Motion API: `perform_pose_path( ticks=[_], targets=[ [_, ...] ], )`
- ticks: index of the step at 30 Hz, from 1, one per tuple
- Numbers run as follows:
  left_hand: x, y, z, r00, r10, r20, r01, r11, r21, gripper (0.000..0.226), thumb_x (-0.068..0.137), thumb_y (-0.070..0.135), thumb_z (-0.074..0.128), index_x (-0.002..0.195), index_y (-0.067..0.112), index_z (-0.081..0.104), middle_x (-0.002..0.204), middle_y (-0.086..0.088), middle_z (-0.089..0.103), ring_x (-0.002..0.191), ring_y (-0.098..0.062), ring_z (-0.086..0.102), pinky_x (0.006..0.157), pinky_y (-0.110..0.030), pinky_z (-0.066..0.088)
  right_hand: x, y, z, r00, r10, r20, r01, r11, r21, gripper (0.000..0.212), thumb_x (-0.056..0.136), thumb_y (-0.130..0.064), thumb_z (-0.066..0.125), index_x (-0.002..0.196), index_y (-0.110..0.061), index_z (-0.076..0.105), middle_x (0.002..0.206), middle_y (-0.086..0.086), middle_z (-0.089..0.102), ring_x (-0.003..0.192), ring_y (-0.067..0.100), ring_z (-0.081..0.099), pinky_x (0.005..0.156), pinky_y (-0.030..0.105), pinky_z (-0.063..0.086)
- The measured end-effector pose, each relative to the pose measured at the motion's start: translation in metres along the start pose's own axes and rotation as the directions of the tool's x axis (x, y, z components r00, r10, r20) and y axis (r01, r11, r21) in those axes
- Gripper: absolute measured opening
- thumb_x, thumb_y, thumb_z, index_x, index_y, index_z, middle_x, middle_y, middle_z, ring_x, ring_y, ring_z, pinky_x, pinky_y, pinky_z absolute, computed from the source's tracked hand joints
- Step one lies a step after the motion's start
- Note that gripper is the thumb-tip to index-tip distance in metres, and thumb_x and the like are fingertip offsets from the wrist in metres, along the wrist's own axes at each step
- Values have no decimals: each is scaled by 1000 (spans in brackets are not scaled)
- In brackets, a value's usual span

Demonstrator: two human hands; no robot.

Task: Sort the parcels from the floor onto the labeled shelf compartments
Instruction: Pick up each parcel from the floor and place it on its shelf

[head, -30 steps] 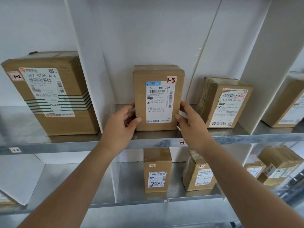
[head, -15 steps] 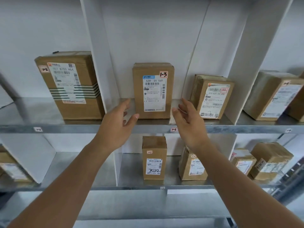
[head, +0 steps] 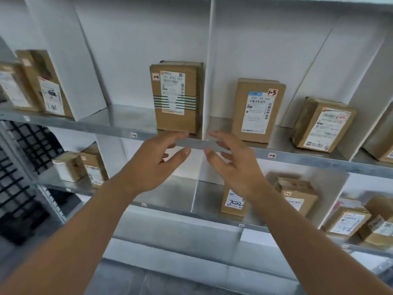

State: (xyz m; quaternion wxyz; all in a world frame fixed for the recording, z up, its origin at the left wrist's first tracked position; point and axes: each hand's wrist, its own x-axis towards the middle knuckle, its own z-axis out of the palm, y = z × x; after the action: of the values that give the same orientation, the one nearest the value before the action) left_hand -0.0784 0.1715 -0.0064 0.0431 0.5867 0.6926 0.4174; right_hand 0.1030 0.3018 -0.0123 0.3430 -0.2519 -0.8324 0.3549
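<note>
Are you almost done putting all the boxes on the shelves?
Partly. The box marked 1-3 stands upright in the compartment tagged 1-3, and the box marked 1-2 sits above its 1-2 tag. The left hand and right hand are open and empty. The floor is out of view, so I can't tell how many remain.

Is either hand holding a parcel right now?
No. The left hand and right hand are both open and empty in front of the shelf edge, apart from the 1-3 parcel.
</note>
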Motion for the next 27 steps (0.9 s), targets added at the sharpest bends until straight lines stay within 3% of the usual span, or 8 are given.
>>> perform_pose_path(
  ticks=[3, 11, 15, 17, 21, 24, 27],
  targets=[
    [-27, -33, -39, 999, -28, -33, 29, 999, 37, 51, 93, 52, 59, 142, 37, 56, 138, 21, 55, 121, -6, 59, 96, -21, 54, 5, -26, 50, 997, -50, 61, 51, 998, -20, 49, 95, -47, 68, 142, -41, 55, 148, -17, 53, 131, 7, 53, 109, 30, 49],
    [-110, -144, -161, 992, -115, -58, 122, 984, 130, 42, 93, 29, 75, 133, 25, 64, 120, 10, 62, 104, -7, 65, 86, -29, 58, 14, -98, 219, 967, -143, 212, 128, 988, 84, 45, 96, -36, 73, 139, -38, 59, 135, -26, 54, 124, 1, 55, 104, 21, 48],
    [-154, -188, -220, 975, -196, -104, 210, 967, 142, 39, 93, 23, 74, 131, 25, 64, 119, 15, 63, 107, -6, 64, 89, -36, 59, 23, -135, 296, 927, -200, 317, 151, 973, 174, 43, 95, -27, 73, 122, -58, 58, 125, -32, 57, 119, -4, 56, 101, 25, 50],
    [-173, -212, -245, 960, -243, -140, 265, 950, 167, 42, 93, 23, 75, 133, 25, 63, 121, 14, 61, 105, -7, 64, 87, -36, 59, 32, -152, 335, 905, -241, 352, 164, 958, 234, 43, 94, -25, 73, 117, -58, 59, 123, -31, 59, 119, -3, 57, 98, 25, 52],
    [-214, -268, -289, 902, -370, -223, 412, 893, 182, 43, 94, 27, 73, 135, 26, 62, 121, 11, 61, 106, -5, 62, 88, -30, 57, 52, -173, 425, 843, -285, 457, 161, 943, 292, 39, 95, -28, 73, 133, -33, 64, 128, -26, 59, 124, -1, 56, 104, 32, 52],
    [-244, -320, -315, 828, -488, -278, 538, 830, 146, 39, 94, 31, 73, 132, 29, 63, 119, 12, 60, 107, -7, 62, 88, -28, 56, 66, -182, 496, 784, -309, 538, 143, 934, 329, 43, 94, -39, 70, 137, -34, 62, 133, -23, 59, 126, -3, 54, 107, 35, 51],
    [-270, -374, -338, 728, -608, -316, 670, 728, 144, 43, 93, 37, 72, 133, 25, 63, 118, 12, 59, 103, -11, 63, 86, -38, 59, 85, -182, 574, 716, -351, 604, 128, 916, 380, 42, 96, -35, 70, 137, -34, 63, 133, -22, 59, 126, -2, 54, 106, 35, 51]
  ],
)
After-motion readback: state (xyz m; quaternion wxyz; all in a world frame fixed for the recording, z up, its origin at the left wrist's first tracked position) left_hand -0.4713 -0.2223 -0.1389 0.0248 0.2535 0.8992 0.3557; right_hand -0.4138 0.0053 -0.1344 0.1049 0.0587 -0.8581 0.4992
